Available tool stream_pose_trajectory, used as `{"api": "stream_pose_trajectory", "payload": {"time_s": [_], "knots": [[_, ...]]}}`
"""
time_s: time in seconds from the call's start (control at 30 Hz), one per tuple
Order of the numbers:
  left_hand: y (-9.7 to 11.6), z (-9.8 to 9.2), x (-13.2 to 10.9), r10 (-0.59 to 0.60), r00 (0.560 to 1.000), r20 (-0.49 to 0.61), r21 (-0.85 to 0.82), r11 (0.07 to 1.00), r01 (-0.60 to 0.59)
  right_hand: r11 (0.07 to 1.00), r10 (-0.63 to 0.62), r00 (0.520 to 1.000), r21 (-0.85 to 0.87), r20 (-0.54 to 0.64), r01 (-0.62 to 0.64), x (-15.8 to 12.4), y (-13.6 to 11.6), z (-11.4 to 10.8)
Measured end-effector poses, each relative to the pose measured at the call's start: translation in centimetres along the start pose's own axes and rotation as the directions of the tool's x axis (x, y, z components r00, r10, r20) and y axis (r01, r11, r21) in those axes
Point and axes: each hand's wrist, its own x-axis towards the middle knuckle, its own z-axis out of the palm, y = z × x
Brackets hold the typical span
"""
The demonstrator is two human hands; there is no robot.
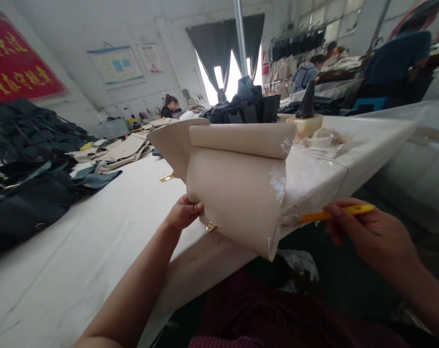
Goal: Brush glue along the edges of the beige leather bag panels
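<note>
My left hand [183,212] is closed on the lower left edge of a beige leather bag piece [234,193], holding it up off the white table [96,241]. A small gold clasp [211,226] shows at the piece's bottom edge. The piece has a rolled flap on top and white glue smears along its right edge. My right hand [368,234] pinches a yellow-handled brush [335,213], whose tip touches that right edge.
A glue pot and dark cone [308,118] stand at the table's far right. Dark bag parts [246,104] are piled behind. Dark fabric [27,183] and beige cut pieces [121,150] lie at left. A gold fitting [166,178] lies on the table. Other people work in the background.
</note>
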Motion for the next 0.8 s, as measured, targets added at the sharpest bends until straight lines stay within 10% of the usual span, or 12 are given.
{"api": "stream_pose_trajectory", "payload": {"time_s": [0.23, 0.43, 0.6, 0.8], "knots": [[-0.3, 0.0, 0.0, 0.012, 1.000, -0.022, 0.046, 0.999, -0.011, 0.949, 0.238, 0.954, 0.165, 0.181, -0.268, -1.5, -1.1, -0.6], [-0.3, -0.2, 0.1, 0.012, 0.999, -0.044, 0.029, 1.000, -0.011, 0.700, 0.466, 0.837, 0.459, 0.287, -0.547, -1.9, -2.0, 0.3], [-0.4, -0.3, 0.1, 0.000, 0.999, -0.040, -0.002, 1.000, 0.000, 0.900, 0.258, 0.962, 0.340, 0.088, -0.272, -0.4, 1.8, 0.6], [-0.2, -0.1, 0.1, -0.011, 1.000, -0.010, -0.001, 1.000, 0.011, 0.996, -0.036, 0.987, 0.074, -0.158, 0.049, 1.4, 2.4, 0.9]]}}
